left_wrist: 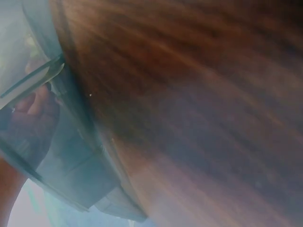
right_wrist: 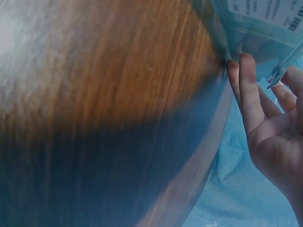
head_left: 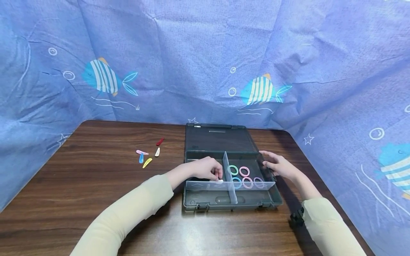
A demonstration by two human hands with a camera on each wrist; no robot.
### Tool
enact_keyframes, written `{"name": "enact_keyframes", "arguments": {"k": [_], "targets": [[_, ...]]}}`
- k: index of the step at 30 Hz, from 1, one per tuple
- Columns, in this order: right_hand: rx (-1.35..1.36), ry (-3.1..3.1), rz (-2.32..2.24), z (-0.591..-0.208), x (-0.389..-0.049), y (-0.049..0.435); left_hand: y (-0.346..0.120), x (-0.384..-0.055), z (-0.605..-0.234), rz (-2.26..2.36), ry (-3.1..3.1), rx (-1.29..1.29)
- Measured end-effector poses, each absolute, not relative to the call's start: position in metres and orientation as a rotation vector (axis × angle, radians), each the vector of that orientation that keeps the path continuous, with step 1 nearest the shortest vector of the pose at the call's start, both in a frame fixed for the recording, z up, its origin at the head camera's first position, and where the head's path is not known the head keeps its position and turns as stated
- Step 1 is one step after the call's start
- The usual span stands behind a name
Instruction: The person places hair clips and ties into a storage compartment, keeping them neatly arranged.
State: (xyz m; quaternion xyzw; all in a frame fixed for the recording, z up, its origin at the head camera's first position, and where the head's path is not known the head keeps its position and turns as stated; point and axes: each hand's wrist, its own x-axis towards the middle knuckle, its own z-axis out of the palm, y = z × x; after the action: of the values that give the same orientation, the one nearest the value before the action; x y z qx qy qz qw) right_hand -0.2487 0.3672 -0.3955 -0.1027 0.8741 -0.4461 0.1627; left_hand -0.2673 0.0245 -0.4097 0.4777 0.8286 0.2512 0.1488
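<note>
A dark translucent organizer box stands with its lid raised at the back. My left hand reaches into its back left compartment, fingers curled down, pinching a small white object just behind the lengthwise divider; most of that object is hidden. The left wrist view shows this hand blurred through the box wall. My right hand rests on the box's right side, its fingers extended along the outer wall. Several hair ties, among them a green one and a purple one, lie in the back right compartment.
Left of the box, several snap hair clips lie on the wooden table: pink, blue, yellow, white and red. Clear upright dividers split the box. A blue fish-patterned cloth hangs behind the table.
</note>
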Motion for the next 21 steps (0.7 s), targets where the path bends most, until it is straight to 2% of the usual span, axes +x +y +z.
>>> {"name": "enact_keyframes", "arguments": {"k": [21], "targets": [[-0.282, 2.535, -1.228, -0.397, -0.248, 0.367, -0.022, -0.263, -0.381, 0.977, 2.372, 1.408]]}}
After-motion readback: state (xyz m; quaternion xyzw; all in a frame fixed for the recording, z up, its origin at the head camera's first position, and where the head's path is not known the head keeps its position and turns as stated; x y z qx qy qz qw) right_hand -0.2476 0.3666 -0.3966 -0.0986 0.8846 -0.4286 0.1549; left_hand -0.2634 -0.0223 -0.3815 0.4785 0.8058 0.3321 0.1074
